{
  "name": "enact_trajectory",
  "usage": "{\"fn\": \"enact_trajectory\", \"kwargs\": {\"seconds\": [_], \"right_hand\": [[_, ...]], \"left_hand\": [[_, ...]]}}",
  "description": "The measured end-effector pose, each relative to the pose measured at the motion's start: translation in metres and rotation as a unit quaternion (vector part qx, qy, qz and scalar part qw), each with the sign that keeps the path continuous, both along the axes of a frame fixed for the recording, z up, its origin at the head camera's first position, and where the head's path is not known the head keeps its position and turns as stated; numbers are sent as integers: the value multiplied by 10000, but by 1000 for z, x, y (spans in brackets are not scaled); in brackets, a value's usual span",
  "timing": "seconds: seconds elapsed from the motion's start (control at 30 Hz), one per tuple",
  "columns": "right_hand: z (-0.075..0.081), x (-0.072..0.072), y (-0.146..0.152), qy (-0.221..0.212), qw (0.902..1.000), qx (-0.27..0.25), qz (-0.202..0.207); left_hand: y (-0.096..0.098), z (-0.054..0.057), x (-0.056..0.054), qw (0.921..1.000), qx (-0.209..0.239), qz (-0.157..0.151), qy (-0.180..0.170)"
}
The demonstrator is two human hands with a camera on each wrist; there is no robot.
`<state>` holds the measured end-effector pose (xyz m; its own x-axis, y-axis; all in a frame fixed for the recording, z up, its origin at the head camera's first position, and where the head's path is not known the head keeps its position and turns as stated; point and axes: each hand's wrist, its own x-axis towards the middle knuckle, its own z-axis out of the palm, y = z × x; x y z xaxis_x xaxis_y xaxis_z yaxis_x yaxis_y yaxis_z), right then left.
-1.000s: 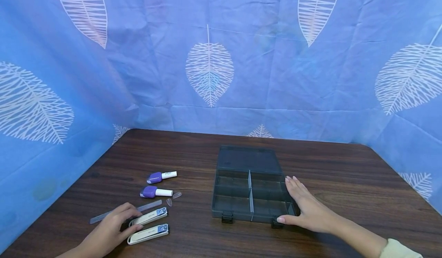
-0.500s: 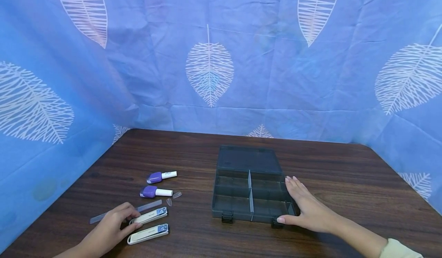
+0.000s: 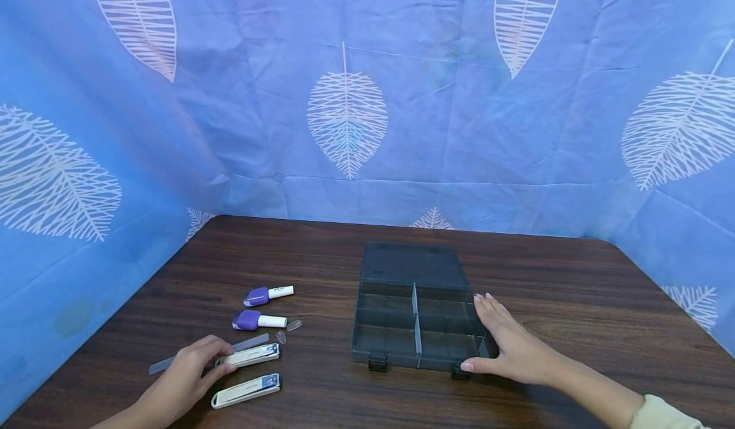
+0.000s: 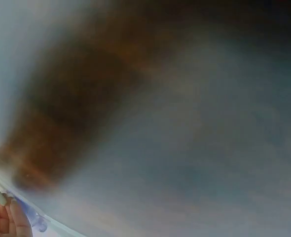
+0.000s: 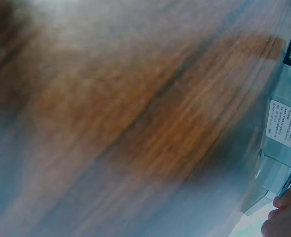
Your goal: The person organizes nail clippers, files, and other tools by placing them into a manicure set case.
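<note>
Between thumb and fingers, my left hand [image 3: 186, 375] pinches the rear end of the upper nail clipper [image 3: 255, 355], at the left of the table in the head view. A second nail clipper [image 3: 247, 391] lies just in front of it. My right hand [image 3: 513, 349] rests against the near right corner of a dark see-through divider box [image 3: 416, 266], fingers straight along its side and thumb by a front latch. The box's lid is swung back and its compartments look bare. The left wrist view is mostly blurred, with fingers [image 4: 10, 219] in its lower left corner.
Two purple nail polish bottles, the nearer [image 3: 258, 320] and the farther [image 3: 268, 295], lie behind the clippers. A clear flat strip [image 3: 251, 341] runs partly behind my left hand. Two small clear nail tips [image 3: 281, 338] lie beside the bottles. A patterned blue cloth [image 3: 436, 116] surrounds the table.
The upper nail clipper has shifted and tilted slightly in my left hand's pinch, its front end a little farther right. The right hand and the box have stayed where they were.
</note>
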<state>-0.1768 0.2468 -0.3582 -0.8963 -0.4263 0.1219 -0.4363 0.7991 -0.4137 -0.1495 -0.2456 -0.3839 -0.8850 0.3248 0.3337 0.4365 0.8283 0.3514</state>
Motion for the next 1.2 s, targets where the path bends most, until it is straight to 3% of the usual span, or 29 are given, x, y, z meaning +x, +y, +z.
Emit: {"fn": "enact_trajectory", "kwargs": {"seconds": [0.23, 0.33, 0.6, 0.87, 1.2], "right_hand": [[3, -1, 1, -18, 10000, 34, 50], [4, 0, 1, -47, 10000, 11, 40], [8, -1, 2, -122, 9999, 60, 95], [11, -3, 4, -243, 9993, 81, 256], [13, -3, 3, -201, 9992, 241, 267]], "left_hand": [[5, 4, -5, 9967, 198, -187, 759], [10, 8, -8, 9957, 233, -229, 861], [33, 21, -17, 9965, 382, -244, 702], [55, 29, -28, 9925, 624, -768, 711], [78, 38, -38, 9942, 464, -819, 523]]}}
